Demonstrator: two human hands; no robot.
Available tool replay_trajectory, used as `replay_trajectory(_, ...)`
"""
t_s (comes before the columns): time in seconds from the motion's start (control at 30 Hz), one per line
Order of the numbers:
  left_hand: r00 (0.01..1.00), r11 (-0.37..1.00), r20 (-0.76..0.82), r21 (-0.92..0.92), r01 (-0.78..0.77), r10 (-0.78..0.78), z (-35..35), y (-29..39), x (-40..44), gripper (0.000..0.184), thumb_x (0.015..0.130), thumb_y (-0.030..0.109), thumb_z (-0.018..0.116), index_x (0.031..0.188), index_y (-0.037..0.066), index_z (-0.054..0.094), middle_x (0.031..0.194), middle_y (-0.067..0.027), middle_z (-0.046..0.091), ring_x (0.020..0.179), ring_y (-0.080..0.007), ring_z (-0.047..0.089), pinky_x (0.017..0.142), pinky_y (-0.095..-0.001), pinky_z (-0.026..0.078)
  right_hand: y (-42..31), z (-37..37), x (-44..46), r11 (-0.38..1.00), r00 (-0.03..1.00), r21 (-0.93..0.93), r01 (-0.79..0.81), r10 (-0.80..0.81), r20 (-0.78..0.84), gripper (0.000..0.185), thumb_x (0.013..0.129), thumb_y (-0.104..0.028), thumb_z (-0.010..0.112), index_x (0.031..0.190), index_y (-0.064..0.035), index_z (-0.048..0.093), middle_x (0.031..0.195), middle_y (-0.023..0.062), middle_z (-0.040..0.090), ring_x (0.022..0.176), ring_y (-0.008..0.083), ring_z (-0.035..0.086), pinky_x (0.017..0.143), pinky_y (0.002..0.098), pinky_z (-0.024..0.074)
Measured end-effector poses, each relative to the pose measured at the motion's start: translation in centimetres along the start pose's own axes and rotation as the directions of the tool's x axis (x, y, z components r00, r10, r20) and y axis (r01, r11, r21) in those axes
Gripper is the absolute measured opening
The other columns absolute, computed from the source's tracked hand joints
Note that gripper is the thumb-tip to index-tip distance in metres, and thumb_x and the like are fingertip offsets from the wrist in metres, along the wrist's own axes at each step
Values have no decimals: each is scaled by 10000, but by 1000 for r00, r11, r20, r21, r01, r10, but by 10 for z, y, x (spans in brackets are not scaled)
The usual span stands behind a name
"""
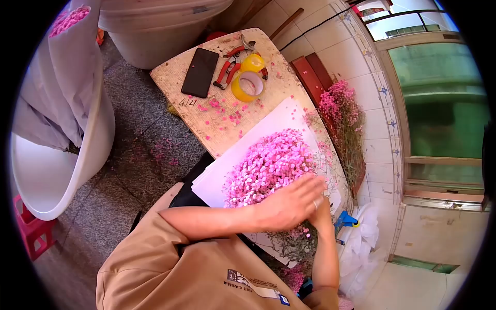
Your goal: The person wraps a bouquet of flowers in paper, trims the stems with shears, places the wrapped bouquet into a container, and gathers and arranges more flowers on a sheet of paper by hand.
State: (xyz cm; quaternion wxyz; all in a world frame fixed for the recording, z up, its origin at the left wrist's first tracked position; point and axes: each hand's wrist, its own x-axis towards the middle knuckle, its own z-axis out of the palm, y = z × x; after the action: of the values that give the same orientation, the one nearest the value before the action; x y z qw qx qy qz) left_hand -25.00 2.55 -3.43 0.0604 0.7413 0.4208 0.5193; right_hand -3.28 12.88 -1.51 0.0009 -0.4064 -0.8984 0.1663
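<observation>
A dense bunch of small pink flowers (268,168), like baby's breath, lies on white paper sheets (211,181) at the table's near edge. My left hand (292,204) reaches across its lower part, fingers stretched out flat and touching the blooms. Its fingertips overlap my right hand (321,212), which is at the bunch's right side. The right fingers are mostly hidden behind the left hand, so their grip does not show. Green stems (294,248) with a few pink blooms show below my hands.
The wooden table (175,77) bears a black phone (200,72), red-handled pliers (227,71), tape rolls (247,86) and loose petals. More pink flowers (341,106) lean by the wall. A blue tape dispenser (345,221) is at right, a white tub (98,150) at left.
</observation>
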Motion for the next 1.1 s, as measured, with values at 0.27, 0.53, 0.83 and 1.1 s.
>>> replay_trajectory(0.27,977,979,189,193,64,-101,25,-45,-25,636,888,347,696,1365,-50,554,1443,-223,545,1374,-372,492,1220,-491,301,-66,-29,-43,980,928,-152,-128,64,-366,826,931,-426,710,1552,-4,365,1533,231,434,1379,411,442,1149,526,311)
replay_trajectory(0.53,943,978,273,-32,206,-189,16,-54,-5,620,829,211,749,1376,-11,558,1417,-220,553,1383,-388,468,1205,-505,317,-48,88,-60,963,949,-251,-97,13,-314,829,898,-426,689,1545,-16,369,1613,232,315,1531,418,232,1217,647,106)
replay_trajectory(0.83,975,990,193,109,88,-108,42,9,55,590,905,246,699,1410,-14,539,1482,-198,529,1427,-384,435,1221,-530,271,-55,51,-74,995,959,-101,-20,-9,-283,706,909,-453,698,1404,15,514,1552,246,389,1486,436,301,1172,681,197)
replay_trajectory(1.1,941,969,315,243,41,-119,75,-21,23,612,925,247,672,1441,-21,482,1488,-220,510,1426,-394,434,1214,-560,264,49,-119,-90,937,945,302,-176,246,-214,303,976,-218,702,1250,-87,706,1046,130,747,973,249,724,862,373,562)
